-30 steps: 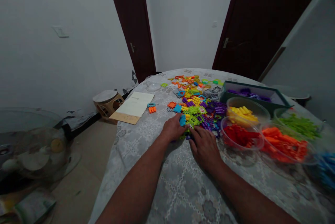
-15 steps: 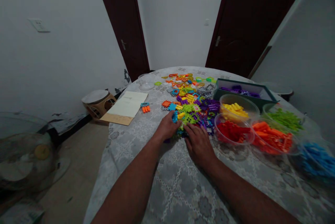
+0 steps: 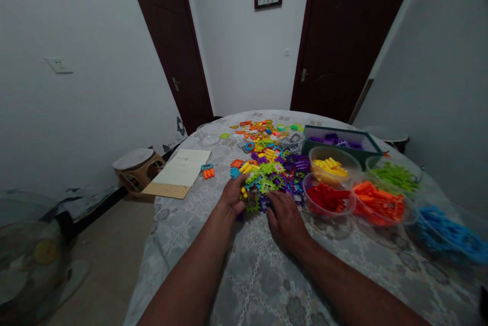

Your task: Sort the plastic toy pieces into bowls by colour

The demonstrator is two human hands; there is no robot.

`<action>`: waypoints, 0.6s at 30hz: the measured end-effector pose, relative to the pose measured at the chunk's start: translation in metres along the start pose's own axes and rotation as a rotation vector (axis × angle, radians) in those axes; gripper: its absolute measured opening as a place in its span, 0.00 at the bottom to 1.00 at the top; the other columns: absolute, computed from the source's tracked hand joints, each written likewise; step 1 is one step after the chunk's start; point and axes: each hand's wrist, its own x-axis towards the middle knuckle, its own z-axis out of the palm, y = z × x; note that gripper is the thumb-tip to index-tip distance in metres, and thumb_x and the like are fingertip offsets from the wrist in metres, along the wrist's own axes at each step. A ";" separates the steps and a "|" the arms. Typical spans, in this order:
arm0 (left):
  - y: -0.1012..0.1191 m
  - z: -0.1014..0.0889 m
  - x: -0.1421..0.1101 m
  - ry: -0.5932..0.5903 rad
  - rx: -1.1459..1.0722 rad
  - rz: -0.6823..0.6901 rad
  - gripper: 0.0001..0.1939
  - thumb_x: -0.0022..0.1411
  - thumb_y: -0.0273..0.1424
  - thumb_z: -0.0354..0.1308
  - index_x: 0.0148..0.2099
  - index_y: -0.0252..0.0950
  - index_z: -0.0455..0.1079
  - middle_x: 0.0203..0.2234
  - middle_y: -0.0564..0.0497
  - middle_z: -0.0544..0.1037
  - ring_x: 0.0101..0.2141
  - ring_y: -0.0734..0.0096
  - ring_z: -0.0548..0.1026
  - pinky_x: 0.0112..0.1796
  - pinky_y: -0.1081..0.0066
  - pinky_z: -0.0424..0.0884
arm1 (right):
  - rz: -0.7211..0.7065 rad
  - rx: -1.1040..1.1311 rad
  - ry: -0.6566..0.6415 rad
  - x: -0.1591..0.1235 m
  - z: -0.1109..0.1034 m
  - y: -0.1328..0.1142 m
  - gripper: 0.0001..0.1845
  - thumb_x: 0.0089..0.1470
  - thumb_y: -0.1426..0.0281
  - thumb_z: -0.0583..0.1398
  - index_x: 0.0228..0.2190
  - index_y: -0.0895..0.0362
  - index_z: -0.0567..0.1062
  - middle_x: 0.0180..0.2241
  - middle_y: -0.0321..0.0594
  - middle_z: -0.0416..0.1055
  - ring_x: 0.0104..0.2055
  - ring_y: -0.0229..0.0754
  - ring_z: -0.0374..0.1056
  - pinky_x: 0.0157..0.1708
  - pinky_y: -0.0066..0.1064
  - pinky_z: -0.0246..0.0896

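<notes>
A mixed heap of plastic building pieces (image 3: 269, 169) lies in front of me, in green, purple, yellow, blue and orange, many of them toothed flat plates. My left hand (image 3: 232, 198) is at the near left edge of the heap, its fingers curled round small yellow pieces (image 3: 244, 192); part of what it grips is hidden. At the near right edge, my right hand (image 3: 286, 218) rests palm down, fingers stretched and touching dark purple pieces (image 3: 264, 203). Nothing shows within its fingers.
Clear bowls of yellow (image 3: 330, 166), red (image 3: 330, 196), orange (image 3: 379, 203), green (image 3: 394, 176) and blue pieces (image 3: 446, 232) stand at right. Behind them is a dark green box (image 3: 343, 135) with purple pieces. Left lie an open booklet (image 3: 181, 171) and a small blue-orange assembly (image 3: 208, 171).
The view has tilted up, bringing the wall clock fully in. My left hand has turned; the blue piece earlier at its fingertips no longer shows there. My right hand stays by the heap.
</notes>
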 end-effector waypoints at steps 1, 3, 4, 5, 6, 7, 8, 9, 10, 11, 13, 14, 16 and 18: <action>0.001 0.003 0.001 -0.011 -0.049 -0.027 0.14 0.58 0.30 0.66 0.46 0.35 0.72 0.26 0.54 0.79 0.21 0.72 0.77 0.18 0.77 0.67 | 0.001 0.025 0.031 0.001 -0.002 -0.001 0.22 0.68 0.73 0.55 0.61 0.58 0.71 0.59 0.53 0.73 0.63 0.54 0.67 0.69 0.59 0.57; 0.001 0.009 0.002 -0.036 -0.117 -0.064 0.13 0.59 0.30 0.65 0.47 0.34 0.72 0.25 0.53 0.78 0.21 0.73 0.77 0.18 0.78 0.67 | 0.008 0.081 0.088 0.004 -0.007 -0.005 0.22 0.69 0.74 0.54 0.62 0.57 0.71 0.58 0.52 0.74 0.62 0.52 0.68 0.67 0.56 0.61; -0.001 0.012 0.002 -0.052 -0.122 -0.070 0.13 0.60 0.30 0.64 0.47 0.34 0.72 0.25 0.53 0.78 0.21 0.73 0.77 0.18 0.78 0.67 | 0.016 0.110 0.106 0.005 -0.011 -0.008 0.23 0.69 0.73 0.54 0.62 0.56 0.70 0.58 0.51 0.75 0.62 0.51 0.69 0.66 0.54 0.64; -0.004 0.013 0.002 -0.067 -0.130 -0.077 0.12 0.60 0.30 0.63 0.47 0.33 0.72 0.24 0.53 0.77 0.21 0.73 0.77 0.19 0.78 0.67 | 0.025 0.136 0.120 0.005 -0.016 -0.011 0.23 0.69 0.73 0.54 0.63 0.55 0.70 0.58 0.51 0.75 0.62 0.51 0.69 0.64 0.52 0.66; -0.007 0.014 0.002 -0.078 -0.138 -0.086 0.12 0.60 0.31 0.63 0.46 0.33 0.72 0.23 0.53 0.77 0.21 0.73 0.77 0.19 0.78 0.68 | 0.034 0.159 0.134 0.006 -0.021 -0.014 0.23 0.70 0.73 0.54 0.63 0.55 0.70 0.58 0.50 0.75 0.61 0.50 0.70 0.63 0.50 0.68; -0.011 0.014 0.002 -0.087 -0.143 -0.094 0.11 0.60 0.31 0.64 0.45 0.33 0.71 0.23 0.53 0.77 0.20 0.73 0.77 0.19 0.78 0.69 | 0.043 0.180 0.148 0.006 -0.026 -0.017 0.23 0.70 0.72 0.54 0.63 0.54 0.70 0.58 0.50 0.75 0.61 0.50 0.71 0.63 0.49 0.69; -0.015 0.013 0.001 -0.093 -0.148 -0.101 0.12 0.59 0.31 0.65 0.44 0.33 0.71 0.23 0.53 0.77 0.20 0.72 0.76 0.18 0.78 0.69 | 0.049 0.194 0.168 0.006 -0.032 -0.019 0.23 0.70 0.72 0.55 0.64 0.53 0.69 0.58 0.50 0.75 0.61 0.50 0.71 0.62 0.48 0.69; -0.018 0.011 0.000 -0.107 -0.146 -0.109 0.13 0.58 0.30 0.66 0.44 0.33 0.71 0.23 0.53 0.77 0.20 0.73 0.76 0.18 0.78 0.69 | 0.053 0.204 0.192 0.007 -0.037 -0.021 0.23 0.70 0.72 0.55 0.64 0.53 0.69 0.58 0.50 0.75 0.61 0.50 0.71 0.62 0.48 0.70; -0.021 0.009 -0.001 -0.132 -0.132 -0.113 0.14 0.57 0.30 0.67 0.45 0.33 0.71 0.24 0.53 0.78 0.20 0.73 0.76 0.17 0.78 0.69 | 0.054 0.209 0.221 0.007 -0.043 -0.022 0.24 0.70 0.71 0.55 0.65 0.52 0.69 0.58 0.50 0.75 0.61 0.50 0.72 0.62 0.49 0.70; -0.023 0.007 -0.002 -0.167 -0.111 -0.113 0.16 0.55 0.29 0.68 0.46 0.33 0.71 0.25 0.52 0.78 0.19 0.74 0.76 0.17 0.79 0.68 | 0.051 0.210 0.250 0.008 -0.048 -0.023 0.25 0.70 0.72 0.55 0.66 0.51 0.68 0.58 0.49 0.75 0.62 0.51 0.71 0.62 0.50 0.69; -0.025 0.001 -0.002 -0.251 -0.060 -0.105 0.20 0.53 0.29 0.69 0.48 0.32 0.72 0.27 0.51 0.79 0.19 0.74 0.75 0.16 0.79 0.68 | 0.034 0.208 0.287 0.011 -0.057 -0.022 0.27 0.69 0.72 0.55 0.67 0.50 0.67 0.61 0.50 0.72 0.64 0.52 0.69 0.64 0.53 0.67; -0.025 -0.001 -0.002 -0.284 -0.039 -0.100 0.22 0.52 0.29 0.70 0.49 0.32 0.72 0.27 0.51 0.80 0.19 0.74 0.75 0.16 0.79 0.69 | 0.022 0.208 0.292 0.013 -0.061 -0.021 0.28 0.69 0.73 0.56 0.67 0.50 0.67 0.63 0.50 0.71 0.66 0.53 0.67 0.65 0.54 0.66; -0.024 -0.004 -0.001 -0.310 -0.016 -0.099 0.23 0.51 0.30 0.70 0.49 0.31 0.72 0.27 0.50 0.79 0.19 0.73 0.75 0.16 0.77 0.69 | -0.004 0.212 0.272 0.017 -0.066 -0.019 0.28 0.69 0.74 0.56 0.67 0.49 0.68 0.66 0.49 0.67 0.69 0.54 0.64 0.67 0.56 0.63; -0.023 -0.004 -0.002 -0.319 0.020 -0.117 0.23 0.51 0.31 0.71 0.49 0.30 0.73 0.28 0.48 0.80 0.20 0.72 0.75 0.17 0.76 0.70 | -0.013 0.217 0.236 0.020 -0.069 -0.018 0.27 0.69 0.74 0.56 0.66 0.48 0.69 0.69 0.49 0.62 0.71 0.54 0.60 0.68 0.57 0.61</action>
